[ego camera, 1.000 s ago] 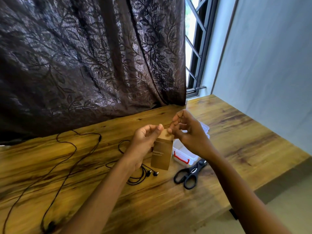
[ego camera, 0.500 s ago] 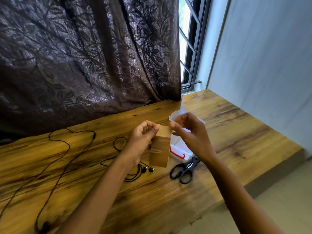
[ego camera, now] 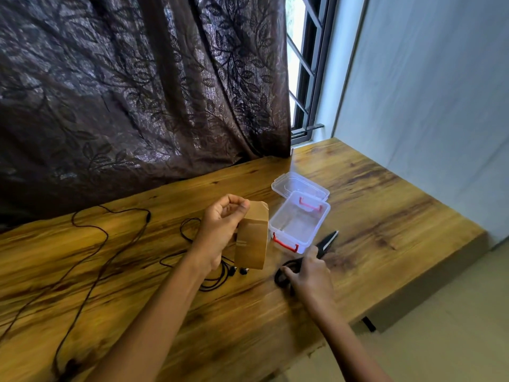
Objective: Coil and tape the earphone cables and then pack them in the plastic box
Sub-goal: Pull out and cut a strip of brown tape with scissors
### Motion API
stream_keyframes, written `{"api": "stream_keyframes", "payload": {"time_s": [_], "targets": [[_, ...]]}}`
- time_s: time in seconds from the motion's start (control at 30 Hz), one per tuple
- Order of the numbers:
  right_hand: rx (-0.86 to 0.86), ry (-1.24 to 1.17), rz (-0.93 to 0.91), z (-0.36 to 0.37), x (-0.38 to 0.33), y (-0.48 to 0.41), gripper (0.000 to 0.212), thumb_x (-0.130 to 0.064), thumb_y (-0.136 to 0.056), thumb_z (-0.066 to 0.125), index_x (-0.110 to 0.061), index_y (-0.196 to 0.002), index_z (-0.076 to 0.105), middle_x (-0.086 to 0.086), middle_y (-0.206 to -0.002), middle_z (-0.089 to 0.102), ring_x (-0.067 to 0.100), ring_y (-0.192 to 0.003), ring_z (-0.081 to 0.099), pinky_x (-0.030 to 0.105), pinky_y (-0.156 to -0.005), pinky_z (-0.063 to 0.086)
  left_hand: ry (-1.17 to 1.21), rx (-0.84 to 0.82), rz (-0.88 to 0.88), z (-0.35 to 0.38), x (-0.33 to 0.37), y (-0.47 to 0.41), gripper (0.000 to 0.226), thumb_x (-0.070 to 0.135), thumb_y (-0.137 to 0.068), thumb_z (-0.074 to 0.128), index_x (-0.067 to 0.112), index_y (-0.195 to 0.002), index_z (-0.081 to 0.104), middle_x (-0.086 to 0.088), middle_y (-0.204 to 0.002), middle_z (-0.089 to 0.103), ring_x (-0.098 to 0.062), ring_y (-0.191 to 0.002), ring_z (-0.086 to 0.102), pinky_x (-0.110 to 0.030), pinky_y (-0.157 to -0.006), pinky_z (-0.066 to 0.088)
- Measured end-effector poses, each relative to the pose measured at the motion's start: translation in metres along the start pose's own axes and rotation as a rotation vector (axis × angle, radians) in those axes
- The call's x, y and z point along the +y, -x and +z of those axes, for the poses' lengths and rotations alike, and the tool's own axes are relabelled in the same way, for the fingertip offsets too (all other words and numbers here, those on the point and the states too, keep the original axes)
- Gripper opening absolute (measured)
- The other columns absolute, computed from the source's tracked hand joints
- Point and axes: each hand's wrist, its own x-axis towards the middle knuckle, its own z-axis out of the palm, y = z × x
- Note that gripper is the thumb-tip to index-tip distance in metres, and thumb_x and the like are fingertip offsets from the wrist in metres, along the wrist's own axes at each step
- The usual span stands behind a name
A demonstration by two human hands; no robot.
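1. While the left hand grips a brown tape roll above the wooden table, the right hand closes on the black scissors.
2. The open clear plastic box sits just beyond; earphone cables lie loose at left.

Brown tape roll; black scissors; leaf-patterned dark curtain
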Motion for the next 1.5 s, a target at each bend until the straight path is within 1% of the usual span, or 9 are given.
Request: {"api": "stream_keyframes", "payload": {"time_s": [0.2,0.33,0.43,0.53,0.63,0.77,0.93,1.2,1.5], "targets": [[-0.031,-0.031,0.062,-0.003,0.002,-0.008,0.045,-0.009,-0.071,0.071,-0.009,-0.099,0.035,0.017,-0.097,0.065,0.036,-0.096,0.061,0.037,-0.076,0.051,0.013,0.01,-0.005,-0.004,0.001,0.001,0.011,0.023,-0.089,0.057,0.024,-0.078,0.059,-0.001,-0.095,0.062,-0.012,-0.083,0.053,-0.035,-0.071,0.045],[-0.063,-0.221,0.172,-0.014,0.015,-0.012,0.059,-0.009,-0.056,0.081,-0.005,-0.093,0.036,0.007,-0.078,0.053,0.032,-0.081,0.06,0.044,-0.068,0.056,0.028,0.017,-0.01,-0.005,0.001,0.002,0.015,0.024,-0.089,0.058,0.025,-0.074,0.058,-0.003,-0.1,0.063,-0.015,-0.086,0.052,-0.037,-0.072,0.044],[-0.056,-0.423,0.335,-0.019,0.028,-0.017,0.057,-0.01,-0.06,0.082,0.0,-0.095,0.039,0.014,-0.084,0.055,0.035,-0.077,0.063,0.052,-0.065,0.056,0.036,0.023,-0.012,-0.005,0.002,0.004,0.014,0.024,-0.089,0.058,0.024,-0.075,0.058,-0.001,-0.096,0.062,-0.014,-0.086,0.052,-0.038,-0.073,0.044],[-0.174,-0.844,0.511,-0.027,0.038,-0.018,0.044,0.004,-0.068,0.072,0.014,-0.102,0.045,0.023,-0.082,0.06,0.033,-0.068,0.063,0.036,-0.051,0.057,0.039,0.018,-0.016,-0.005,0.003,0.005,0.013,0.023,-0.089,0.057,0.024,-0.076,0.058,-0.002,-0.098,0.062,-0.015,-0.087,0.052,-0.04,-0.076,0.044],[-0.194,-1.246,0.624,-0.033,0.047,-0.017,0.009,0.008,-0.076,0.064,0.01,-0.082,0.057,0.015,-0.053,0.065,0.019,-0.045,0.063,0.021,-0.038,0.049,0.039,0.014,-0.014,-0.005,0.003,0.005,0.013,0.023,-0.09,0.057,0.024,-0.077,0.058,-0.001,-0.097,0.062,-0.016,-0.086,0.052,-0.039,-0.074,0.045],[-0.102,-1.51,0.598,-0.045,0.039,-0.014,0.014,0.006,-0.069,0.069,-0.003,-0.075,0.061,0.0,-0.044,0.059,0.005,-0.035,0.054,0.012,-0.033,0.04,0.047,0.017,-0.004,-0.004,0.006,0.003,0.013,0.022,-0.089,0.057,0.024,-0.076,0.058,0.0,-0.094,0.062,-0.015,-0.084,0.052,-0.037,-0.073,0.045],[-0.033,-1.498,0.331,-0.061,0.018,-0.011,0.024,0.001,-0.066,0.073,-0.005,-0.085,0.059,-0.003,-0.048,0.059,0.006,-0.042,0.052,0.015,-0.04,0.042,0.047,0.027,0.004,-0.006,0.01,0.001,0.013,0.023,-0.089,0.058,0.025,-0.076,0.059,-0.001,-0.096,0.063,-0.015,-0.086,0.053,-0.042,-0.078,0.045],[-0.124,-1.158,-0.106,-0.08,-0.029,0.002,0.033,0.0,-0.062,0.078,-0.01,-0.088,0.062,-0.003,-0.062,0.068,0.003,-0.056,0.063,0.013,-0.049,0.047,0.059,0.046,0.05,-0.012,0.021,-0.006,0.011,0.023,-0.089,0.058,0.025,-0.078,0.059,-0.001,-0.093,0.063,-0.013,-0.081,0.054,-0.029,-0.06,0.047],[-0.104,-0.701,-0.476,-0.096,-0.04,0.003,0.053,-0.042,-0.037,0.092,-0.025,-0.079,0.063,-0.01,-0.056,0.058,0.002,-0.051,0.048,0.014,-0.051,0.039,0.058,0.094,0.125,-0.036,0.039,-0.013,0.012,0.022,-0.09,0.056,0.024,-0.078,0.058,0.006,-0.076,0.059,-0.007,-0.069,0.053,-0.023,-0.052,0.046]]}}
